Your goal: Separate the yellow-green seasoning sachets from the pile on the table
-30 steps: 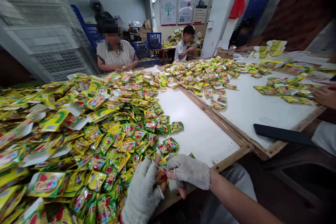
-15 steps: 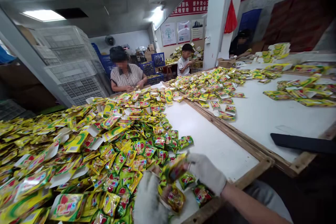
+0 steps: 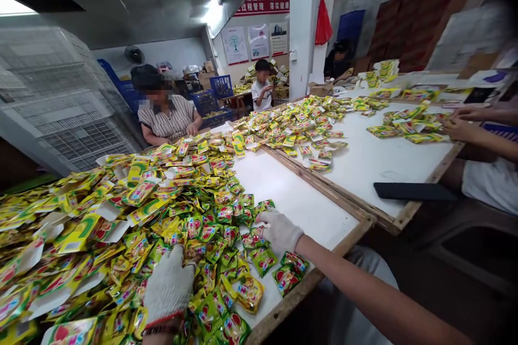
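My left hand (image 3: 170, 283), in a white knitted glove with a red edge, rests on the pile of small yellow and green snack packets (image 3: 210, 226). Its thumb stands apart from the fingers, and I see nothing held. My right hand (image 3: 279, 230), gloved too, reaches in from the right with fingers stretched out over the pile's edge. The fingertips are at a green packet (image 3: 253, 238); whether they touch it is unclear. Below that hand lie another green packet (image 3: 263, 260) and a yellow packet (image 3: 250, 292). Flat yellow cartons (image 3: 83, 230) with white flaps lie on the pile's left side.
A wooden rim (image 3: 283, 310) edges my white tabletop (image 3: 279, 183). Beyond a wooden divider (image 3: 315, 178), a black flat object (image 3: 413, 191) lies on the adjoining table. A co-worker (image 3: 165, 110) sits across; another person's hands (image 3: 465, 121) are at the right. White crates (image 3: 81, 102) stand left.
My hands have moved apart: the left onto the pile, the right up and left to its edge. The packets blurred between them are no longer held. The view has swung right.
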`<state>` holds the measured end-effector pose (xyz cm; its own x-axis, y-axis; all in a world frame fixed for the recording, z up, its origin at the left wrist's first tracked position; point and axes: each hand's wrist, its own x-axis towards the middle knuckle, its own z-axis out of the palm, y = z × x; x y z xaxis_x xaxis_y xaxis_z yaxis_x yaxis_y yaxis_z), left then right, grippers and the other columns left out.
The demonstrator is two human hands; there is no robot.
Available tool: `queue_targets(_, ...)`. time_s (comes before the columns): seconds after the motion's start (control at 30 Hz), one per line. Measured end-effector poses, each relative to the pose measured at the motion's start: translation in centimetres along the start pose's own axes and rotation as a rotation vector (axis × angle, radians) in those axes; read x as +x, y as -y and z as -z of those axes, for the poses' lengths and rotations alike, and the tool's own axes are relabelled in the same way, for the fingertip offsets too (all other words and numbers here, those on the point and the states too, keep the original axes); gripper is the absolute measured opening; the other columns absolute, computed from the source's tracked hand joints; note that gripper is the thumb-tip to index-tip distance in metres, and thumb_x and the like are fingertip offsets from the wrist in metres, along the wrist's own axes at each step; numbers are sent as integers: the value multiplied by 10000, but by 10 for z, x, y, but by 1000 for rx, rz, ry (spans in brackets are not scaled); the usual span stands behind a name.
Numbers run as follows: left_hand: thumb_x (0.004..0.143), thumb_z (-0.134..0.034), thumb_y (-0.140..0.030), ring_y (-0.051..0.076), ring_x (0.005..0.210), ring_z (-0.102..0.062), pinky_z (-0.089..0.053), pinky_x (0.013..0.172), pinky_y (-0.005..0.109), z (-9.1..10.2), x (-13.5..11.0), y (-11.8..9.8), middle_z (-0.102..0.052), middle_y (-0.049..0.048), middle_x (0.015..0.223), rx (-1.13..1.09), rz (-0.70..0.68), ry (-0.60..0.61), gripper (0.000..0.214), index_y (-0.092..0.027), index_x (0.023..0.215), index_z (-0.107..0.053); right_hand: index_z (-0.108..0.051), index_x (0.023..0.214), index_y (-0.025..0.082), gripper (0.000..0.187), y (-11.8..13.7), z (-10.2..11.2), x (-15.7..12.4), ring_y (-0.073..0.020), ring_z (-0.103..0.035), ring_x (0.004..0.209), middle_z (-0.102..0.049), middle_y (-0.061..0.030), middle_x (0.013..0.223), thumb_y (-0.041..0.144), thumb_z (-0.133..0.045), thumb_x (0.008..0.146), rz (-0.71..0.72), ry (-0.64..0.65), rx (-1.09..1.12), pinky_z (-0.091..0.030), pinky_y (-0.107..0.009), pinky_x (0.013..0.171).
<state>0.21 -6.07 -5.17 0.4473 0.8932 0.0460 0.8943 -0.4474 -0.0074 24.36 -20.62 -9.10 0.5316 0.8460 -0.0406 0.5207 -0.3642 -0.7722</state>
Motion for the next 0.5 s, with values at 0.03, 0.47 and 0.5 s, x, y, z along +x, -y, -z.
queue_targets(0.03, 765, -223, -604, 195, 901, -583, -385, 694, 252, -1, 0, 3, -591, 90, 1044, -24, -3, 11, 534, -208, 970, -517, -643, 1041, 200, 426, 0, -6, 3, -99, -502, 883, -528, -72, 1105, 396, -635, 663, 5, 22, -23, -411, -252, 863)
queue_targets(0.47, 713, -450, -604, 5, 588, -380, -290, 583, 123, -1, -9, 6, -532, -31, 651, -671, 164, -72, 448, -160, 745, -506, -628, 822, 131, 246, -18, 20, -6, -100, -526, 834, -610, -59, 880, 315, -472, 775, 93, 7, -176, -410, -223, 830)
queue_targets(0.5, 692, -489, -607, 3, 613, -410, -318, 594, 115, -3, -14, 4, -547, -34, 687, -779, 179, -80, 454, -165, 793, -511, -599, 792, 127, 245, -17, 23, -11, -87, -528, 768, -599, -44, 816, 342, -483, 769, 50, 1, -94, -424, -207, 760)
